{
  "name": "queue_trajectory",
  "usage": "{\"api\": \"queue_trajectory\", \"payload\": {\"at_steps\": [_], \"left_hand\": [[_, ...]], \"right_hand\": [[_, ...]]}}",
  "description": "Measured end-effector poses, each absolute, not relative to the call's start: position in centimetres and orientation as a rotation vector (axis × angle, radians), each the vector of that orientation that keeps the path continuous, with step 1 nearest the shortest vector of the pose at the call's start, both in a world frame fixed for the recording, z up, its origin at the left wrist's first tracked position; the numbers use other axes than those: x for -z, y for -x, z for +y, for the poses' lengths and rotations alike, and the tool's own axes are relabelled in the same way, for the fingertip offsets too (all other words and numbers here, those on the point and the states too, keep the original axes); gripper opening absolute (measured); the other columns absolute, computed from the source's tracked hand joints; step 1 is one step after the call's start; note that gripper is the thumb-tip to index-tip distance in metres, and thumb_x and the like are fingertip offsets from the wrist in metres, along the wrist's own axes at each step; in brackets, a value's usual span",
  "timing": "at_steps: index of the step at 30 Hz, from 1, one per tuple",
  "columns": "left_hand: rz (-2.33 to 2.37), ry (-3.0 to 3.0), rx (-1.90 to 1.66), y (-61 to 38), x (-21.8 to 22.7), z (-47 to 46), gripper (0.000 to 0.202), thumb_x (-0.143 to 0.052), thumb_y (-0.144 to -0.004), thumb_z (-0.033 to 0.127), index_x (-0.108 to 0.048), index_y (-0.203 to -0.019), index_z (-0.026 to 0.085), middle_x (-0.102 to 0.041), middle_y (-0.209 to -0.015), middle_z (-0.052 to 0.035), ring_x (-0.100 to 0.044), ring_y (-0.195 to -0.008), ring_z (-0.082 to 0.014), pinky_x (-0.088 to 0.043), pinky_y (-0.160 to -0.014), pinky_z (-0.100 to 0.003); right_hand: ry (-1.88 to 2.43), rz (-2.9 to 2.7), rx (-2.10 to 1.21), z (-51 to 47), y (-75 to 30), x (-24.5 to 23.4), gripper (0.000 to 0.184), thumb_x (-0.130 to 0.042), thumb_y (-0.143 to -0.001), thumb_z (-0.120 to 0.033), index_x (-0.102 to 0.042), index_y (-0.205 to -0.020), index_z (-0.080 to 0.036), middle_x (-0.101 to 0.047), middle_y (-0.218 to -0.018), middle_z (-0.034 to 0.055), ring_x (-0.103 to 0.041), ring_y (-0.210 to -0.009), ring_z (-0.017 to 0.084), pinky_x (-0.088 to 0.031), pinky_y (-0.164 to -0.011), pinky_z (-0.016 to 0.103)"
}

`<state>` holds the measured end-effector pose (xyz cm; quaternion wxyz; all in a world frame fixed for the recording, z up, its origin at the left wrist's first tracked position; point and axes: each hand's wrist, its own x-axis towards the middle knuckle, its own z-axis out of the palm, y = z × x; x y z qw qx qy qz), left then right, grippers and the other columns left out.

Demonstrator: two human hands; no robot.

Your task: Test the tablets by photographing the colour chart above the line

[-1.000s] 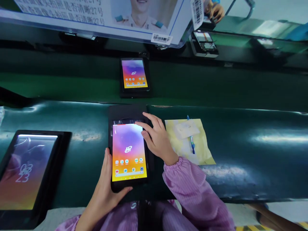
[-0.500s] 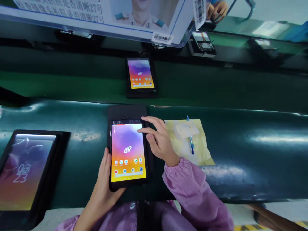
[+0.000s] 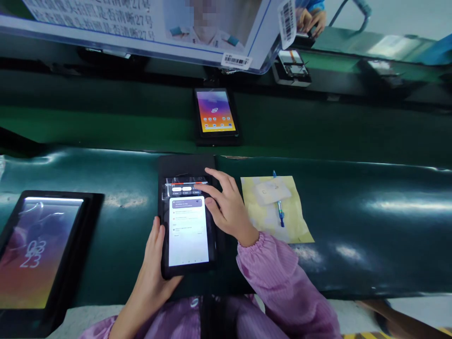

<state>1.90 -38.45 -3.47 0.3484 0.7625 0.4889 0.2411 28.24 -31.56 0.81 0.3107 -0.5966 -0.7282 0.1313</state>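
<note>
A small black tablet [image 3: 187, 230] lies on a dark pad [image 3: 185, 165] on the green bench, its screen showing a white notification panel. My left hand [image 3: 151, 268] grips the tablet's lower left edge, thumb on the bezel. My right hand [image 3: 226, 207], in a pink sleeve, rests over the tablet's upper right corner with fingers apart, a fingertip touching the top of the screen.
A larger tablet [image 3: 38, 249] with a lit lock screen lies at the left. Another lit tablet [image 3: 216, 113] sits on the far green belt. A yellow cloth [image 3: 293, 221] with a white pad [image 3: 272, 190] and blue pen [image 3: 280, 212] lies right. Another person's hands [image 3: 310, 19] work at the far top.
The near tablet's screen changed from the orange-purple home screen to a white pull-down panel under my right fingertip. The tablet on the far belt drifted to the right.
</note>
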Motion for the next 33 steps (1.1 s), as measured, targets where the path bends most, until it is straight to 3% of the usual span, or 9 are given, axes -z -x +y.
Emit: {"api": "queue_trajectory", "payload": {"at_steps": [8, 16, 20, 23, 25, 27, 30, 33], "left_hand": [[1.243, -2.027, -0.573, -1.3, 3.9, -38.4, 0.104, -0.068, -0.096, 0.021, 0.003, -0.171, 0.036, -0.001, -0.181, -0.0165, -0.012, -0.165, -0.0428, -0.032, -0.126, -0.070], [1.215, -1.998, -0.591, -1.4, 4.2, -38.3, 0.103, -0.067, -0.097, 0.020, 0.002, -0.172, 0.036, 0.000, -0.181, -0.0161, -0.012, -0.166, -0.0414, -0.037, -0.124, -0.067], [1.201, -2.001, -0.608, -1.2, 4.5, -38.3, 0.103, -0.067, -0.097, 0.021, 0.003, -0.172, 0.035, 0.000, -0.181, -0.0170, -0.013, -0.165, -0.0431, -0.039, -0.122, -0.067], [1.200, -2.000, -0.608, -1.3, 4.5, -38.2, 0.103, -0.066, -0.097, 0.022, 0.004, -0.172, 0.033, 0.000, -0.181, -0.0180, -0.014, -0.165, -0.0443, -0.039, -0.121, -0.069], [1.196, -2.007, -0.619, -1.3, 4.5, -38.1, 0.104, -0.067, -0.096, 0.021, 0.004, -0.172, 0.033, 0.001, -0.181, -0.0179, -0.014, -0.165, -0.0451, -0.040, -0.120, -0.070], [1.197, -2.015, -0.625, -1.4, 4.5, -38.1, 0.105, -0.067, -0.095, 0.021, 0.003, -0.172, 0.033, 0.001, -0.181, -0.0173, -0.015, -0.164, -0.0455, -0.042, -0.119, -0.069], [1.223, -2.006, -0.632, -1.6, 4.7, -38.5, 0.104, -0.066, -0.095, 0.021, 0.003, -0.172, 0.032, 0.001, -0.181, -0.0165, -0.016, -0.164, -0.0451, -0.046, -0.118, -0.066], [1.251, -1.993, -0.649, -1.9, 5.2, -38.8, 0.106, -0.067, -0.093, 0.020, 0.004, -0.172, 0.033, 0.001, -0.181, -0.0149, -0.016, -0.164, -0.0443, -0.043, -0.120, -0.066]], "right_hand": [[1.503, -2.112, -0.313, -30.5, -25.7, -1.9, 0.045, -0.039, -0.112, -0.050, -0.067, -0.141, -0.029, -0.046, -0.166, 0.0093, -0.037, -0.156, 0.029, -0.039, -0.127, 0.055], [1.526, -2.116, -0.282, -29.8, -25.0, -2.2, 0.048, -0.037, -0.113, -0.050, -0.066, -0.142, -0.027, -0.046, -0.167, 0.0109, -0.036, -0.157, 0.029, -0.038, -0.127, 0.054], [1.577, -2.174, -0.321, -29.8, -24.6, -2.1, 0.045, -0.039, -0.113, -0.049, -0.070, -0.135, -0.026, -0.046, -0.168, 0.0094, -0.036, -0.158, 0.031, -0.029, -0.131, 0.059], [1.612, -2.099, -0.364, -30.8, -25.2, -2.9, 0.053, -0.035, -0.112, -0.056, -0.063, -0.142, -0.024, -0.042, -0.169, 0.0127, -0.037, -0.157, 0.033, -0.030, -0.129, 0.061], [1.706, -1.900, -0.423, -32.4, -26.2, -3.6, 0.060, -0.031, -0.111, -0.060, -0.057, -0.147, -0.020, -0.046, -0.162, 0.0176, -0.047, -0.148, 0.034, -0.043, -0.120, 0.058], [1.870, -1.628, -0.555, -34.5, -27.4, -4.0, 0.062, -0.027, -0.111, -0.061, -0.052, -0.148, -0.018, -0.058, -0.144, 0.0193, -0.064, -0.124, 0.032, -0.056, -0.103, 0.052], [2.065, -1.335, -0.886, -38.1, -28.9, -3.6, 0.062, -0.028, -0.110, -0.063, -0.050, -0.150, -0.020, -0.068, -0.116, 0.0115, -0.069, -0.087, 0.024, -0.058, -0.084, 0.045], [2.037, -1.219, -1.170, -40.2, -29.0, -2.6, 0.063, -0.031, -0.109, -0.066, -0.053, -0.149, -0.023, -0.068, -0.113, 0.0083, -0.068, -0.087, 0.022, -0.057, -0.087, 0.044]]}}
